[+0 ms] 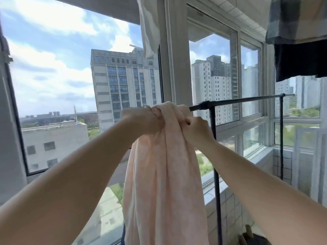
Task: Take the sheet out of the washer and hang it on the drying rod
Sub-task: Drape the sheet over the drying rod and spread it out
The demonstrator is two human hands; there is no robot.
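Left hand [141, 121] & right hand [196, 128] both clench the bunched top of the pale pink cloth sheet [164, 174], draped over thin black metal drying rod [238, 100].

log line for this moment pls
stage: hanging | left hand: grips pink sheet | right hand: grips sheet | sheet: bunched over drying rod, hanging down | spread: not yet

Bright daylight enters through windows [214, 76]; sky [49, 55] near overexposed. Wide-angle bending at frame edges. Slight softness throughout; forearms evenly lit, shadows faint.
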